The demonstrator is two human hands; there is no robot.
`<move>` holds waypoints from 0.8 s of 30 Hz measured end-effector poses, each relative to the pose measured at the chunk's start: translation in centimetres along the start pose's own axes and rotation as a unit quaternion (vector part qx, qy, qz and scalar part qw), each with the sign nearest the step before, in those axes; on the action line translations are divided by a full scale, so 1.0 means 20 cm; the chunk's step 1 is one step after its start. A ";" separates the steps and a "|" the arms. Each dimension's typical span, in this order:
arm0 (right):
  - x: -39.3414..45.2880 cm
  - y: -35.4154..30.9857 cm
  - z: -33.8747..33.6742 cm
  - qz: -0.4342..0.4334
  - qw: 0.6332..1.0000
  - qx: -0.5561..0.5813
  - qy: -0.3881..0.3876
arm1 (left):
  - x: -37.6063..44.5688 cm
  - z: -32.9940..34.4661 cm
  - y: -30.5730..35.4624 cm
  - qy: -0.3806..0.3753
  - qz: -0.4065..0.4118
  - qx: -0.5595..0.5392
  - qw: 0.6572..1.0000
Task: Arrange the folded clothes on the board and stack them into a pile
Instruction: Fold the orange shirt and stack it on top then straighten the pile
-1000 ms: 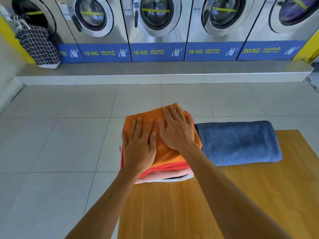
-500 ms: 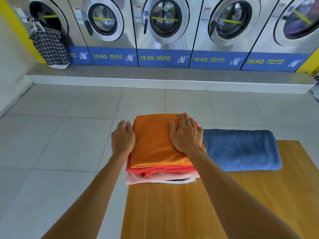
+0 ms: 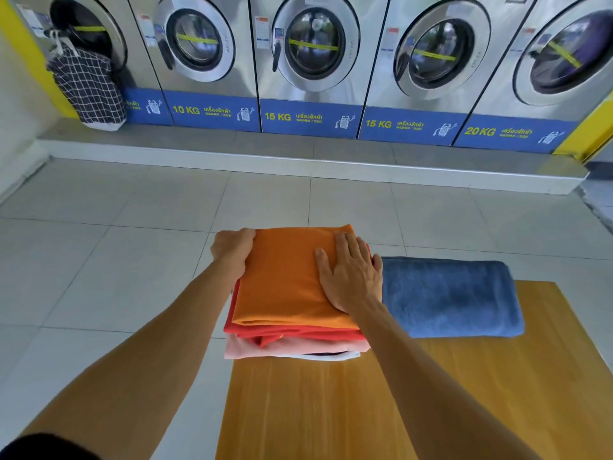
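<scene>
A pile of folded clothes (image 3: 292, 340) stands on the far left corner of the wooden board (image 3: 365, 410): an orange cloth (image 3: 285, 280) on top, then red, pink and white layers. My left hand (image 3: 232, 250) curls against the pile's far left edge, fingers hidden behind the cloth. My right hand (image 3: 351, 273) lies flat, fingers spread, on the right side of the orange cloth. A folded blue towel (image 3: 447, 297) lies on the board just right of the pile, touching it.
A row of front-loading washing machines (image 3: 311, 61) lines the back wall on a raised step (image 3: 298, 154). A checked laundry bag (image 3: 86, 84) hangs at the leftmost machine. Tiled floor (image 3: 116, 260) lies left of and beyond the board.
My left hand has slid off the top of the orange cloth to the pile's left edge. My right hand moved to the right side of the top. The pile looks squarer.
</scene>
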State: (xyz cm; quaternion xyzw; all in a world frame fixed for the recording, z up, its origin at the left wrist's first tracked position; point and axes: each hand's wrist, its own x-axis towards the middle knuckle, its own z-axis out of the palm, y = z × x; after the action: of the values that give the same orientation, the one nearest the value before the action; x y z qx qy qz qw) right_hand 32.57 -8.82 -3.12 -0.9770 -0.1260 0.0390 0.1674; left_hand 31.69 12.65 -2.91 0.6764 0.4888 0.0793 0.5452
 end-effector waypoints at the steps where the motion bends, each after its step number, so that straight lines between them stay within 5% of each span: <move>1: -0.01 0.01 0.00 -0.003 1.000 -0.003 0.003 | -0.01 0.02 0.00 0.003 -0.010 -0.010 1.000; 11: -0.05 0.07 0.03 -0.020 1.000 -0.005 -0.002 | -0.09 0.07 0.02 0.027 -0.028 -0.007 0.999; 17: -0.01 -0.01 -0.07 -0.048 0.997 -0.061 -0.001 | -0.21 -0.20 0.00 0.076 0.200 0.181 0.960; 22: -0.10 -0.27 0.01 -0.190 0.981 -0.012 0.024 | -0.43 -0.41 -0.20 -0.121 0.086 0.262 0.953; 24: -0.10 -0.31 0.07 -0.184 0.982 -0.031 -0.004 | -0.50 -0.42 -0.28 -0.122 0.075 0.292 0.946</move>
State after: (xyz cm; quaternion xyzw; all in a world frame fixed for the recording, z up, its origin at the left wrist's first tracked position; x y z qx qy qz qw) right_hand 28.93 -3.24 -2.36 -0.9418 -0.3053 0.0080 0.1403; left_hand 18.01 10.35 -0.01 0.8451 0.3681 -0.1095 0.3720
